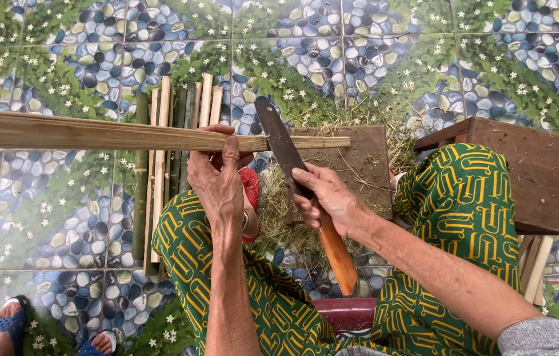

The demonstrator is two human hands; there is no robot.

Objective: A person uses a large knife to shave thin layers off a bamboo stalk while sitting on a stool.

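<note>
The long bamboo strip [94,134] runs off the left edge of the view, so its far end cannot be seen, and the fingers of the left hand [217,175] cover the part they grip. The knife [292,178] has its lower blade and the top of its handle hidden inside the right hand [329,198]. A red thing just beside the left wrist is mostly covered and hard to identify. At the lower left corner, someone's feet in blue sandals [12,326] are cut off by the edge.

The strip is flat, pale tan and straight, lying level across the view above both hands; its right end reaches past the blade. The left hand is clenched around it from below, thumb on top. The right hand is closed on the knife, whose dark, worn blade points up and away, its edge touching the strip just right of the left hand; the orange wooden handle sticks out below the fist.

Beyond the left hand, a bundle of cut bamboo slats [167,171], green and pale, lies on the floor [62,224], which is tiled with a printed pattern of pebbles and small white flowers. Between the hands and beyond them sits a brown wooden board [358,165] amid dry shavings [279,217]. To the right of the right hand stands a dark wooden stool [530,171].
</note>
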